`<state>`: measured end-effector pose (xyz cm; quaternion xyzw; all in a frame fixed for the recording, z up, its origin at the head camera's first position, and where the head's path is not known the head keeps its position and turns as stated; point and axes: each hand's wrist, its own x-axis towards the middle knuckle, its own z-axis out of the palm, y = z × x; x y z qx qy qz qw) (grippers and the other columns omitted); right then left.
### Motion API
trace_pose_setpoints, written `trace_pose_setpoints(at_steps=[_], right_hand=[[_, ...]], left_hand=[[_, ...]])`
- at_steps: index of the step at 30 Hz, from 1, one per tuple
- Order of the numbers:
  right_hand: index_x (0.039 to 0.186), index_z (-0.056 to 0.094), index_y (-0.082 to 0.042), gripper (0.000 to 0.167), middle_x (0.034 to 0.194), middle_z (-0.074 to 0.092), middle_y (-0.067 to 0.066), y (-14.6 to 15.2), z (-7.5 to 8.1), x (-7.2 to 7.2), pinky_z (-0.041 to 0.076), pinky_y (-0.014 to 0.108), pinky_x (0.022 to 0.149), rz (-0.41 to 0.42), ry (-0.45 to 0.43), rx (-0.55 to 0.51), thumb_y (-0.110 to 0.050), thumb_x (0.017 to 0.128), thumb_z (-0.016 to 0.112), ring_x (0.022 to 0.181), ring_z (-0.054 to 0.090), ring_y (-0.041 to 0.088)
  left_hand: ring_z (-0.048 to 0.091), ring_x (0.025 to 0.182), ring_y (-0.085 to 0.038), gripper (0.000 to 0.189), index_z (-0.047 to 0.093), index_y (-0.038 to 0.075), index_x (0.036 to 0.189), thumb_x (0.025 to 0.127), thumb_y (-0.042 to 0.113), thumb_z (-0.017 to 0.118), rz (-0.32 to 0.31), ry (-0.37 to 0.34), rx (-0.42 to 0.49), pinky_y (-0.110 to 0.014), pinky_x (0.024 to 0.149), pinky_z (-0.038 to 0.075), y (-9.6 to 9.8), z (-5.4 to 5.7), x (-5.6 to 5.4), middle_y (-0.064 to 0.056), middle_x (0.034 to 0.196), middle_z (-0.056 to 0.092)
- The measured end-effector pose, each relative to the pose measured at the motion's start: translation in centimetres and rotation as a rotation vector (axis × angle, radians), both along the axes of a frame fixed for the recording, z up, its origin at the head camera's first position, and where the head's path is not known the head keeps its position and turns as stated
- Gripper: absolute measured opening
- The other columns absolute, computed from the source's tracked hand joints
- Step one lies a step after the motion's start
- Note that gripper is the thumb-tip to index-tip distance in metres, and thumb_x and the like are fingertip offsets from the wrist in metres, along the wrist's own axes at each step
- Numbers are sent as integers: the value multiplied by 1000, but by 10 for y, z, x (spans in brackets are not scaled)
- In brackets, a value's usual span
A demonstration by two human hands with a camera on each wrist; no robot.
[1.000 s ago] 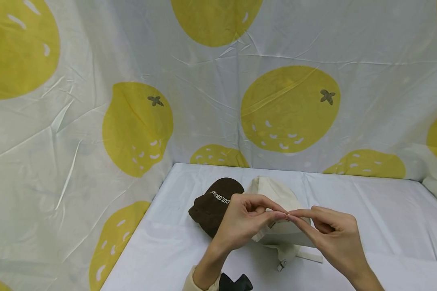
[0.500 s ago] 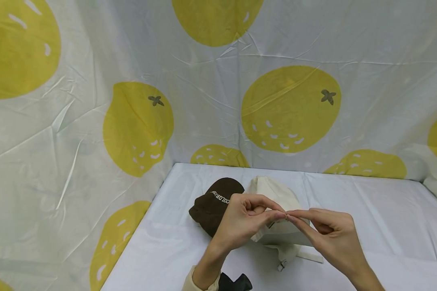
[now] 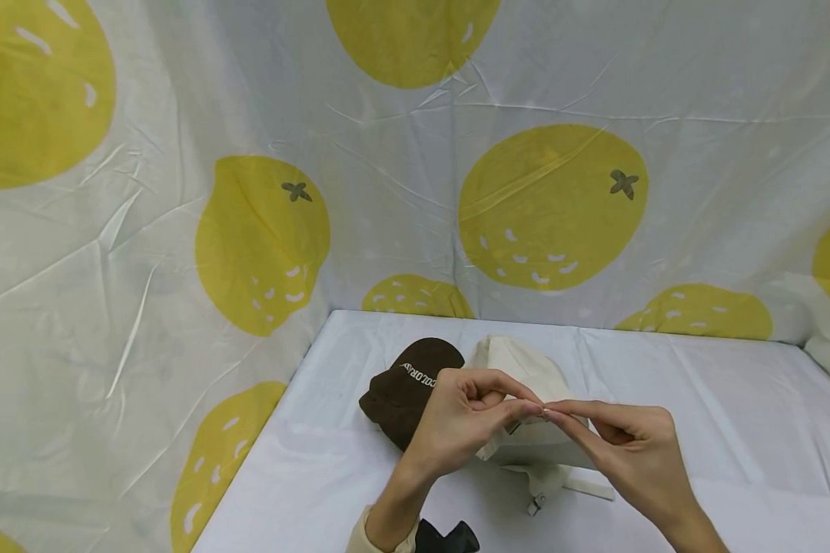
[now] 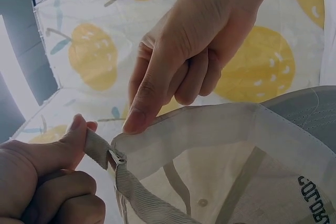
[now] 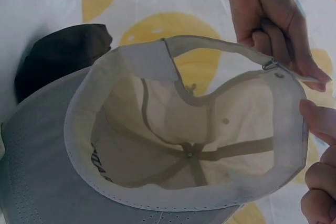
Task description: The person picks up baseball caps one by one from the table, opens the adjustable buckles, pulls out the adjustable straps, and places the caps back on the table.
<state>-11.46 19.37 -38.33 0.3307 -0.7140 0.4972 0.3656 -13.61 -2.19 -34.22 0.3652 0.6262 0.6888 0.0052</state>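
A cream cap [image 3: 519, 365] with a grey brim stands behind both hands in the head view; the wrist views show its hollow inside [image 5: 231, 124]. My left hand [image 3: 466, 422] pinches the free end of the cap's back strap [image 4: 96, 148] between thumb and forefinger. My right hand [image 3: 629, 453] pinches the rim beside the metal buckle [image 4: 116, 159], its fingertips meeting those of the left in the head view. The strap runs through that buckle in both wrist views. Below the hands in the head view, a pale strap end [image 3: 590, 488] and a buckle [image 3: 536, 504] show.
A dark brown cap [image 3: 404, 392] with white lettering lies left of the cream one on the white table [image 3: 304, 476]. Some black object [image 3: 449, 538] shows at the front edge by the left sleeve [image 3: 366, 534]. A lemon-patterned curtain [image 3: 387, 192] encloses the table's back and left.
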Motion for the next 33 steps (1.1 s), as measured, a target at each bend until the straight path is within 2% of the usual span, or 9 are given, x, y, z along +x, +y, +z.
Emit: trace_pose_setpoints(at_steps=[5,8,9,12,15,17,19,24,33], right_hand=[[86,82,-7,18,51,24,-8,-1,0,0,16,9,45,-52,18,8,3,74,89,51,13,5],[86,81,-8,15,50,25,-8,-1,-1,0,18,8,46,-87,7,14,-1,76,89,50,13,4],[86,81,-8,15,50,25,-8,-1,-1,0,18,8,46,-92,1,14,-2,76,89,50,13,4],[86,81,-9,17,50,25,-8,-2,-1,1,19,7,46,-100,-12,13,0,75,90,50,13,4],[86,81,-9,19,52,23,-7,-3,-1,2,21,7,46,-101,-14,9,1,73,90,50,13,4],[86,81,-9,19,52,23,-6,-3,0,3,22,8,47,-100,-14,7,1,73,90,50,14,5],[86,81,-9,17,52,22,-6,-3,0,3,23,8,47,-97,-11,5,0,74,90,50,14,5],[86,81,-8,11,53,22,-6,-4,2,4,23,8,47,-94,3,12,-6,79,89,50,14,5],[86,80,-8,11,53,22,-6,-4,5,6,23,7,47,-81,10,13,-5,79,89,50,14,4]], left_hand=[[21,46,-2,10,74,-12,90,90,-2,76,20,31,22,-18,43,20,0,-1,-1,-20,48,45],[29,48,0,11,73,-13,89,90,-3,75,44,53,47,-17,44,29,-1,-1,-2,-26,60,61],[36,50,1,11,73,-13,89,90,-3,75,54,61,58,-16,46,34,-1,0,-2,-28,66,65],[42,52,2,11,74,-13,89,91,-3,75,98,81,86,-16,48,38,-1,0,-2,-31,78,71],[34,48,1,10,74,-12,90,91,-2,75,139,99,111,-17,43,30,-1,0,-2,-27,65,65],[23,46,-1,10,74,-11,90,91,-2,75,160,113,125,-18,41,22,0,0,-2,-23,57,58],[21,45,-3,9,74,-12,91,91,-2,75,174,122,143,-18,41,20,0,0,-3,-21,54,55],[19,47,-4,8,73,-12,91,90,-4,75,198,134,178,-17,43,20,2,-1,-3,-21,54,54],[18,49,-2,9,72,-13,90,90,-5,74,213,157,216,-16,45,23,2,-1,-4,-25,59,60]])
